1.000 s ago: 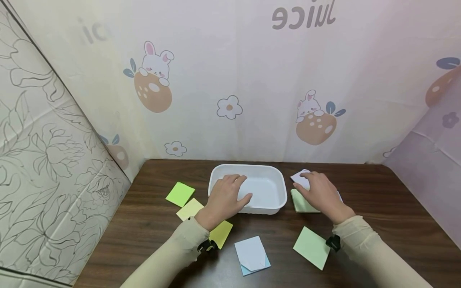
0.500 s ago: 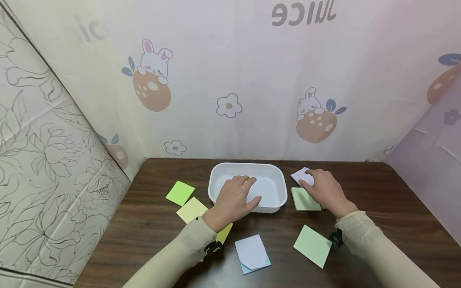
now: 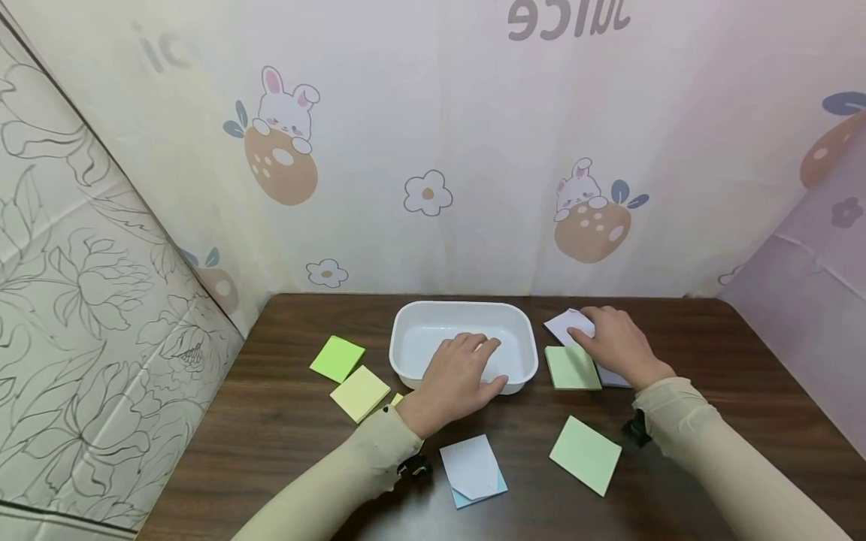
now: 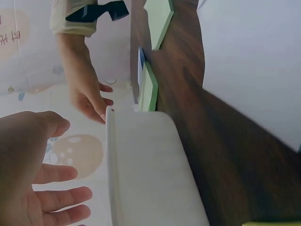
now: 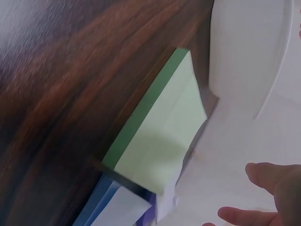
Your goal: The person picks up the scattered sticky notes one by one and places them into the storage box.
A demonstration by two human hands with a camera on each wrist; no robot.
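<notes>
My left hand (image 3: 460, 379) hovers over the front of a white plastic tray (image 3: 429, 342), fingers spread and holding nothing. In the left wrist view its thumb and fingers (image 4: 61, 200) stand apart above the tray's rim. My right hand (image 3: 622, 346) hangs above the sticky-note pads right of the tray, nearest a lilac pad (image 3: 567, 327). A pale green pad (image 3: 573, 368) lies below that hand, with a lavender pad (image 3: 614, 378) partly covered beside it. The right wrist view shows the right thumb (image 5: 265, 176) apart from the fingers, with nothing seen between them.
Left of the tray lie a lime pad (image 3: 338, 359), a pale yellow pad (image 3: 361, 394) and a yellow pad (image 3: 398, 399) mostly hidden by my left arm. Nearer the front are a white-and-blue pad (image 3: 471, 466) and a light green pad (image 3: 586, 455). A printed curtain (image 3: 365, 150) hangs behind the table.
My left hand has drifted right across the tray's front. The right hand has shifted slightly right, uncovering more of the lilac and lavender pads. The head view has tilted down a little.
</notes>
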